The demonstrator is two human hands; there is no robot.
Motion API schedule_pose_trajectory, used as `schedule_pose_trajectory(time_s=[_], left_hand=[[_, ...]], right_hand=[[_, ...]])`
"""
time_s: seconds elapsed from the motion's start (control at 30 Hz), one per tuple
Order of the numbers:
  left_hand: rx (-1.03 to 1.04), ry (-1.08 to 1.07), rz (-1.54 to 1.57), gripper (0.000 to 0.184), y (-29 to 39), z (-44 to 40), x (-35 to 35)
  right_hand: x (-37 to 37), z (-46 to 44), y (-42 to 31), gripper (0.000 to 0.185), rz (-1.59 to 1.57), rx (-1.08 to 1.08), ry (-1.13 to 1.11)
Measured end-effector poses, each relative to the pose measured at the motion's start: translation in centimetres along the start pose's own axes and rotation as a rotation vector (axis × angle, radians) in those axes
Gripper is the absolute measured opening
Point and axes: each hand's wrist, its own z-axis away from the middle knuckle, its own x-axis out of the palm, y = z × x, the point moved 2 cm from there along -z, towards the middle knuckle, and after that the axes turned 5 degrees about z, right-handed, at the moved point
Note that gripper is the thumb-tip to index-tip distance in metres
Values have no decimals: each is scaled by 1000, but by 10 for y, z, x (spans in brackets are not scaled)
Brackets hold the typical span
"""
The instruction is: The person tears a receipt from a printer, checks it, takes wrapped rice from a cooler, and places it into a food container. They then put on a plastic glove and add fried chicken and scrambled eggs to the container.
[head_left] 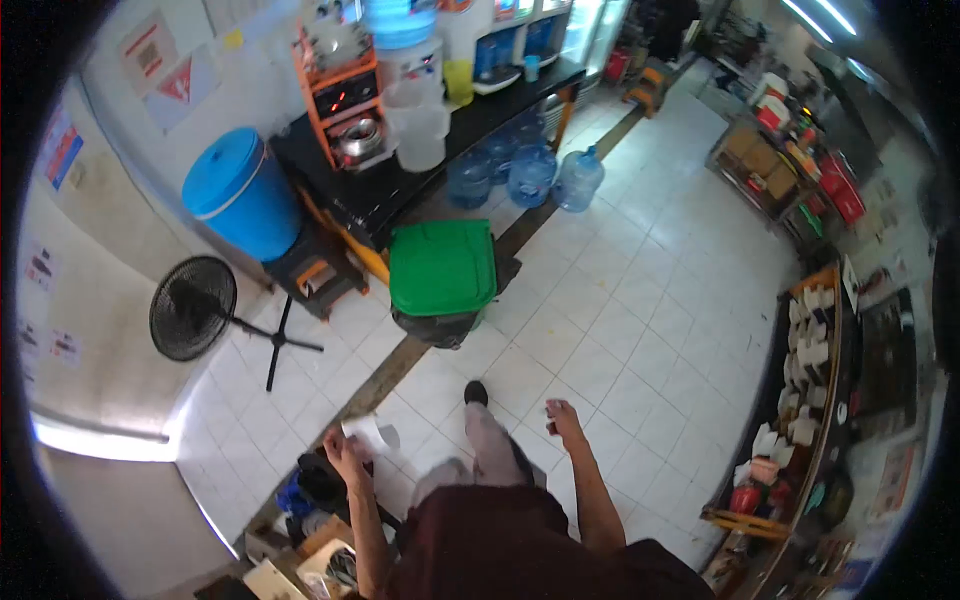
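My left hand [346, 456], low on the left, is closed on a white cup [372, 436] that is tilted sideways over the floor. What the cup contains does not show. My right hand [564, 420] hangs in the air to the right of my legs. Its fingers curl inward around a small dark patch that is too small to name. One dark shoe [476, 392] is in front of me on the tiles, with a grey trouser leg above it.
A green-lidded bin [443, 266] stands ahead, beside a black counter [300, 150]. Left are a black fan [194, 308] and a blue drum [240, 190] on a stool. Large water bottles [530, 175] sit beyond. A wooden shelf [740, 522] with white items lines the right.
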Motion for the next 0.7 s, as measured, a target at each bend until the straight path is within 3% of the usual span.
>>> schedule_pose_trajectory(time_s=[0.1,0.23,0.27,0.37,0.43,0.53,0.7], left_hand=[[-60,114,67,41,-15,-31,14],[17,327,6,41,-28,-35,24],[-91,370,106,42,-19,-28,38],[-109,455,60,43,-45,-42,42],[-148,485,-48,42,-61,-64,46],[-168,397,40,40,-56,-103,90],[-86,197,-36,36,-19,-158,169]], right_hand=[[22,-70,-62,38,-83,24,-236],[74,-163,-150,24,84,-1,-433],[87,-178,-166,20,82,-26,-466],[130,-224,-216,17,153,-80,-525],[144,-226,-204,18,179,-2,-571],[170,-246,-188,18,168,187,-658],[210,-288,-147,22,3,345,-560]])
